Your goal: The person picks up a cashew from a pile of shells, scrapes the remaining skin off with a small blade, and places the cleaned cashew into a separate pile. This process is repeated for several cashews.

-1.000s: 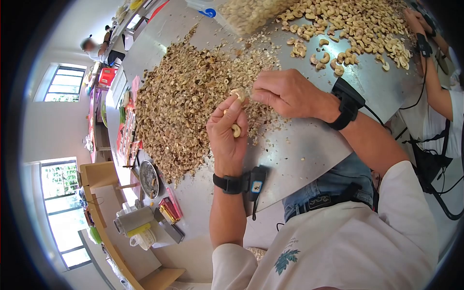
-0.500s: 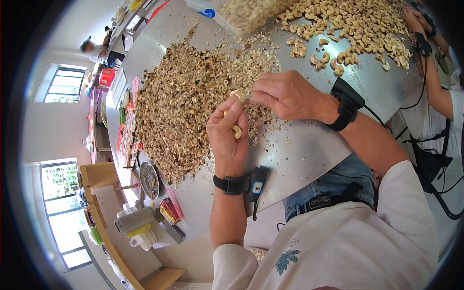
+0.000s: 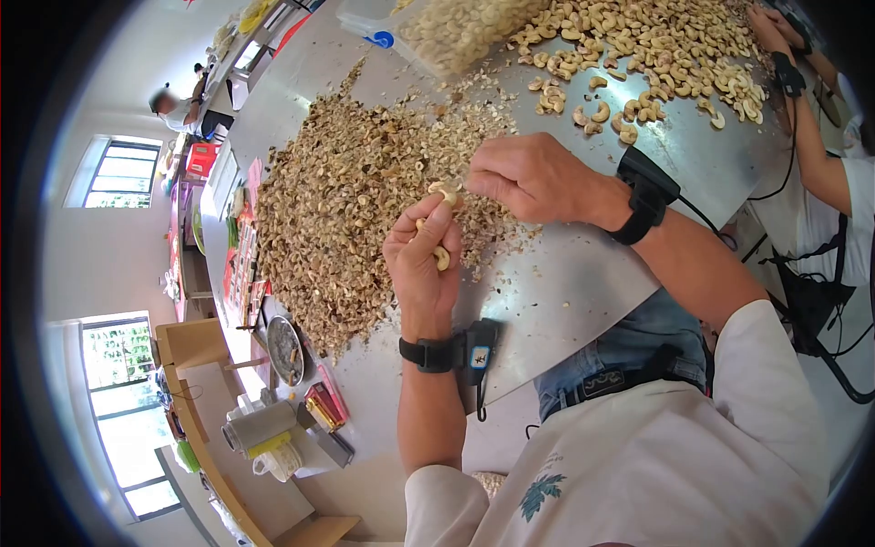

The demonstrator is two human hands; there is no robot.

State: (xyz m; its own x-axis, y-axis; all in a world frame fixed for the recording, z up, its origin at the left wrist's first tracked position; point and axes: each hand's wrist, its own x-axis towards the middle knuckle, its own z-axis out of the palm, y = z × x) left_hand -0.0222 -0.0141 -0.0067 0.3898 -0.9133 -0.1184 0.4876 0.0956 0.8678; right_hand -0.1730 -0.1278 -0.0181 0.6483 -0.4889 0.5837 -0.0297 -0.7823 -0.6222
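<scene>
My left hand (image 3: pixel 424 260) is closed on cashews over the edge of a big heap of shell and skin scraps (image 3: pixel 337 210). One cashew (image 3: pixel 444 192) sticks up between its thumb and forefinger, and another (image 3: pixel 442 258) shows lower in the palm. My right hand (image 3: pixel 524 178) is closed in a pinch just right of the upper cashew, its fingertips close to it. Whatever lies between those fingertips is too small to name. Both wrists wear black straps with devices.
Whole cashews (image 3: pixel 638 55) spread at the top right beside a clear plastic container (image 3: pixel 456 32) of cashews. A metal dish (image 3: pixel 284 350) stands at lower left. A co-worker's hands (image 3: pixel 773 32) are at the far right; another person (image 3: pixel 178 109) is in the background.
The view has shifted slightly. My right fingertips have moved a little away from the upper cashew, and more of that cashew shows.
</scene>
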